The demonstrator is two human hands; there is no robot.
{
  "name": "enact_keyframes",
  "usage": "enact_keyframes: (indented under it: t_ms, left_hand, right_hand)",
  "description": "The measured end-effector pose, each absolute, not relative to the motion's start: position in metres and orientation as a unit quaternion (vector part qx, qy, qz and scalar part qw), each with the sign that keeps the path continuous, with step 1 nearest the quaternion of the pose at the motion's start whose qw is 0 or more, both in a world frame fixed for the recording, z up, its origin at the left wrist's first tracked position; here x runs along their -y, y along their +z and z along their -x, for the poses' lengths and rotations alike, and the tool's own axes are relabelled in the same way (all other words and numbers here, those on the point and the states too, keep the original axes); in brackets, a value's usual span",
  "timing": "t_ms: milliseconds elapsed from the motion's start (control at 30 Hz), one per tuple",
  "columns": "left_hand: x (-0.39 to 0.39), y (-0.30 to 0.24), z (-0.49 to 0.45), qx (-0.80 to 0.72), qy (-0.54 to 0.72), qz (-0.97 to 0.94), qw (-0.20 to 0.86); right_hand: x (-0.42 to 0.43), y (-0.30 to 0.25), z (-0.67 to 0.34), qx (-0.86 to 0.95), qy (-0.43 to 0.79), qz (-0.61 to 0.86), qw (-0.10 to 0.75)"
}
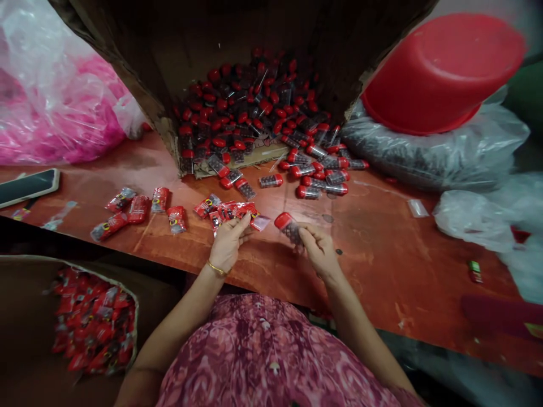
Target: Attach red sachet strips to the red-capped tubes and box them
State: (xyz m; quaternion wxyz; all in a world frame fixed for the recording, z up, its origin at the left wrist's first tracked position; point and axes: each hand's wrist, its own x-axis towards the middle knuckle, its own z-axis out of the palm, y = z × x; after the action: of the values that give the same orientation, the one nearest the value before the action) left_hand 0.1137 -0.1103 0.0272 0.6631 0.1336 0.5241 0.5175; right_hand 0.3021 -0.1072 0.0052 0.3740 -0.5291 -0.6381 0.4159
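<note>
My left hand (228, 242) pinches a small red printed plastic packet (259, 222), its clear end pointing right. Fingers of my right hand (319, 249) are closed on a clear tube with a red cap (285, 224), tilted, with dark bits inside. The tube's cap lies close to the packet's clear end, with a small gap between them. Beside my left hand is a small pile of flat red packets (224, 210). Farther left lie several filled red packets (138, 209). Loose red-capped tubes (316, 182) lie on the table beyond my hands.
A cardboard box (165, 127) on its side spills many tubes onto the red table (382, 249). Wrapped red packets (95, 322) fill a container low at left. A red tub (445, 73) sits on a plastic bag (419, 155) at right. A phone (29, 188) lies far left.
</note>
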Motion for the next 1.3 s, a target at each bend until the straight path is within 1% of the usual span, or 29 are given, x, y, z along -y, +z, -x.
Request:
enact_keyframes:
  t_ms: [67, 133, 300, 433, 567, 800, 900, 1033, 1200, 1300]
  left_hand:
    - [0.111, 0.027, -0.115, -0.524, 0.521, -0.163, 0.654]
    - [0.111, 0.027, -0.116, -0.518, 0.526, -0.196, 0.645]
    - [0.112, 0.024, -0.114, -0.514, 0.52, -0.246, 0.636]
    - [0.113, 0.025, -0.114, -0.516, 0.51, -0.232, 0.648]
    - [0.114, 0.029, -0.121, -0.488, 0.513, -0.204, 0.676]
    - [0.116, 0.026, -0.137, -0.458, 0.57, -0.127, 0.67]
    - [0.117, 0.024, -0.143, -0.462, 0.579, -0.112, 0.662]
    - [0.118, 0.024, -0.143, -0.468, 0.585, -0.105, 0.654]
    - [0.118, 0.023, -0.135, -0.481, 0.597, -0.117, 0.631]
    - [0.117, 0.02, -0.132, -0.483, 0.602, -0.133, 0.621]
  right_hand:
    - [0.119, 0.02, -0.298, 0.588, 0.509, 0.515, 0.361]
    - [0.124, 0.028, -0.294, 0.546, 0.566, 0.511, 0.346]
    - [0.116, 0.024, -0.288, 0.479, 0.627, 0.527, 0.316]
    - [0.113, 0.018, -0.285, 0.482, 0.622, 0.519, 0.333]
    - [0.117, 0.019, -0.28, 0.531, 0.582, 0.508, 0.348]
    - [0.125, 0.006, -0.267, 0.598, 0.453, 0.494, 0.439]
    - [0.125, 0.0, -0.26, 0.61, 0.419, 0.497, 0.454]
    - [0.123, -0.001, -0.254, 0.584, 0.446, 0.511, 0.446]
    - [0.121, 0.004, -0.249, 0.599, 0.525, 0.479, 0.369]
    - [0.122, 0.005, -0.241, 0.584, 0.545, 0.476, 0.368]
